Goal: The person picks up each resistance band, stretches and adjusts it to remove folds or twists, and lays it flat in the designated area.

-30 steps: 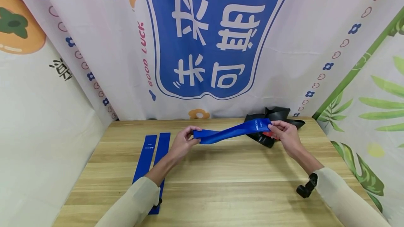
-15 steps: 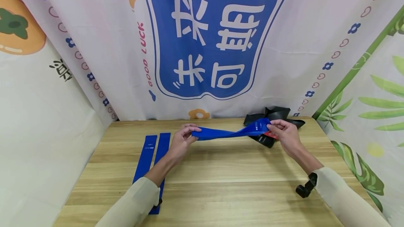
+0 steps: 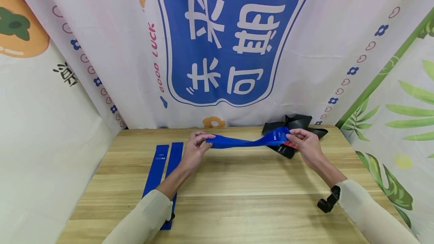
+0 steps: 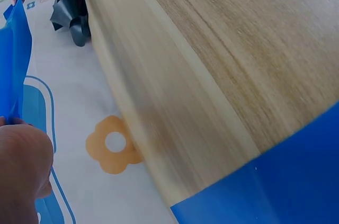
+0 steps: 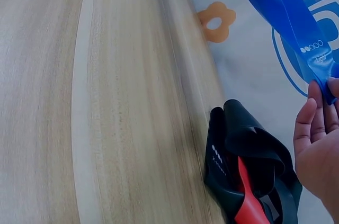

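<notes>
Left grip (image 3: 194, 151) and right grip (image 3: 309, 148) pinch a twisted blue band (image 3: 232, 142) between them

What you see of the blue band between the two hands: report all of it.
The blue band is a flat, wide, smooth strip that looks like rubber, with a slight sheen. Near one end it bears a row of five white circles, two filled, and the word "Light". It is held above the table, twisted partway along. The left hand pinches one end, the right hand the printed end; nothing else seems to touch it.
</notes>
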Motion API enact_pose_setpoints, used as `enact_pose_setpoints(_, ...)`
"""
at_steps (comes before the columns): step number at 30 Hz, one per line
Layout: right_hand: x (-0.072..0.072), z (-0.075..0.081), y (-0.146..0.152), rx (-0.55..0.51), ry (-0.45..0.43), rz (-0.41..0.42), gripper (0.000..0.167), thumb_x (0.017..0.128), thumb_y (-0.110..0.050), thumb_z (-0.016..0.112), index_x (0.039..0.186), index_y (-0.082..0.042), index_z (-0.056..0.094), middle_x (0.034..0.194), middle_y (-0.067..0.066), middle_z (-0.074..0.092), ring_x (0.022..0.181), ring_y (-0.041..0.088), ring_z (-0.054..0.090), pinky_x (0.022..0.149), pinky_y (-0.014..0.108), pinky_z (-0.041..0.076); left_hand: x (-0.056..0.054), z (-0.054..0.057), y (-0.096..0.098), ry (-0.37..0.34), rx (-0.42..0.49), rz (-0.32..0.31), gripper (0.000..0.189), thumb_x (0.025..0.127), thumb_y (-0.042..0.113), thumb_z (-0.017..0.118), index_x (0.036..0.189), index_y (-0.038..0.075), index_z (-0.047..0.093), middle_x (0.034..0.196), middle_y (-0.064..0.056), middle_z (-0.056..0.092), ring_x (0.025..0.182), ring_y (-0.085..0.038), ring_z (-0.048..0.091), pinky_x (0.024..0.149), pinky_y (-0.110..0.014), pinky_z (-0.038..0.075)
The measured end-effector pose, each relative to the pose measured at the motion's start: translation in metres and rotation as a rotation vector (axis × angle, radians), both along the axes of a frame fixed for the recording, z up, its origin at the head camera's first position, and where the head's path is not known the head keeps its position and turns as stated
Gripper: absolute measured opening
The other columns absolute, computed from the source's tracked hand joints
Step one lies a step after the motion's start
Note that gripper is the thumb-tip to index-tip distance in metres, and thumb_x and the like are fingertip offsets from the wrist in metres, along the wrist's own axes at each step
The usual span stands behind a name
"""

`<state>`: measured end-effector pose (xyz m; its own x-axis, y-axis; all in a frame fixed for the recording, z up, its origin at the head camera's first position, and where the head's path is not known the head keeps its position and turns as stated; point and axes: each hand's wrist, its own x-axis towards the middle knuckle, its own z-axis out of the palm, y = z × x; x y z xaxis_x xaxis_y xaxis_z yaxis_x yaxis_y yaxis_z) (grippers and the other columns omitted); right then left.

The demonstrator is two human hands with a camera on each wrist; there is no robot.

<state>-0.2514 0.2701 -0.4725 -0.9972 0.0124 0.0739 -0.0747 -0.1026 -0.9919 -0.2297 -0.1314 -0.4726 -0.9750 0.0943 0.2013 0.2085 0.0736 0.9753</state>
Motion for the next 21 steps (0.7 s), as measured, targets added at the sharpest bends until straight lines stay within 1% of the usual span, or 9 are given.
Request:
enact_pose_setpoints(2, -0.0006, -0.0007, -0.0004, -0.016, -0.004, 0.003, 0.006, 0.097, -0.005, 0.077, 0.102, -0.005, 0.074, 0.085, -0.002, 0.075, 0.071, 0.011, 0.071, 0.072, 0.024, 0.062, 0.0005, -0.0005, -0.0002, 0.002, -0.005, 0.004, 0.023, 0.102, -0.003, 0.065, 0.123, -0.001, 0.075, 0.133, -0.013, 0.049, 0.131, -0.026, 0.046, 0.124, -0.046, 0.036)
enact_pose_setpoints(4, -0.0009, -0.0009, -0.0009, -0.024, -0.008, 0.005, 0.006, 0.097, -0.005, 0.077, 0.102, -0.005, 0.075, 0.085, -0.001, 0.075, 0.071, 0.011, 0.071, 0.073, 0.025, 0.063, 0.0008, -0.0013, -0.0006, 0.001, -0.007, 0.006, 0.023, 0.103, -0.001, 0.065, 0.123, 0.000, 0.076, 0.133, -0.013, 0.054, 0.127, -0.025, 0.051, 0.118, -0.039, 0.043)
enact_pose_setpoints(7, -0.0013, -0.0002, -0.0016, -0.021, -0.019, 0.007, 0.007, 0.097, -0.006, 0.078, 0.103, -0.004, 0.074, 0.086, 0.000, 0.076, 0.072, 0.011, 0.071, 0.074, 0.025, 0.063, 0.0006, -0.0024, -0.0019, -0.007, -0.004, -0.004, 0.023, 0.104, 0.000, 0.064, 0.123, 0.001, 0.076, 0.132, -0.013, 0.061, 0.118, -0.024, 0.057, 0.101, -0.027, 0.052)
enact_pose_setpoints(9, -0.0017, 0.0005, -0.0020, -0.015, -0.025, 0.011, 0.008, 0.097, -0.007, 0.078, 0.103, -0.005, 0.073, 0.087, 0.000, 0.076, 0.073, 0.011, 0.072, 0.074, 0.025, 0.063, 0.0007, -0.0028, -0.0031, -0.015, 0.006, -0.021, 0.024, 0.104, 0.000, 0.064, 0.125, 0.002, 0.076, 0.132, -0.013, 0.065, 0.111, -0.023, 0.059, 0.090, -0.022, 0.053)
enact_pose_setpoints(11, -0.0022, 0.0008, -0.0020, -0.014, -0.033, 0.015, 0.008, 0.097, -0.007, 0.077, 0.103, -0.006, 0.073, 0.087, 0.000, 0.076, 0.074, 0.012, 0.073, 0.075, 0.025, 0.063, 0.0008, -0.0033, -0.0043, -0.027, 0.013, -0.046, 0.026, 0.104, 0.000, 0.063, 0.127, 0.003, 0.075, 0.131, -0.013, 0.068, 0.105, -0.021, 0.062, 0.085, -0.020, 0.055)
enact_pose_setpoints(14, -0.0029, 0.0006, -0.0011, -0.019, -0.047, 0.020, 0.008, 0.098, -0.007, 0.076, 0.105, -0.006, 0.072, 0.088, -0.001, 0.077, 0.077, 0.014, 0.075, 0.077, 0.026, 0.063, 0.0017, -0.0031, -0.0059, -0.054, 0.023, -0.101, 0.028, 0.105, 0.001, 0.063, 0.131, 0.004, 0.073, 0.129, -0.012, 0.070, 0.100, -0.020, 0.064, 0.085, -0.022, 0.057)
enact_pose_setpoints(18, -0.0031, -0.0008, 0.0012, -0.035, -0.070, 0.017, 0.009, 0.099, -0.007, 0.075, 0.107, -0.006, 0.071, 0.091, -0.001, 0.079, 0.080, 0.017, 0.076, 0.078, 0.026, 0.063, 0.0028, -0.0025, -0.0069, -0.103, 0.034, -0.183, 0.030, 0.105, 0.000, 0.062, 0.134, 0.003, 0.071, 0.126, -0.012, 0.070, 0.102, -0.020, 0.065, 0.088, -0.024, 0.059)
enact_pose_setpoints(21, -0.0031, -0.0025, 0.0034, -0.056, -0.086, 0.016, 0.010, 0.099, -0.007, 0.074, 0.108, -0.006, 0.071, 0.092, -0.002, 0.079, 0.082, 0.017, 0.077, 0.077, 0.026, 0.063, 0.0037, -0.0020, -0.0072, -0.132, 0.022, -0.228, 0.032, 0.103, -0.002, 0.063, 0.134, 0.003, 0.071, 0.121, -0.010, 0.071, 0.102, -0.019, 0.066, 0.086, -0.024, 0.059)
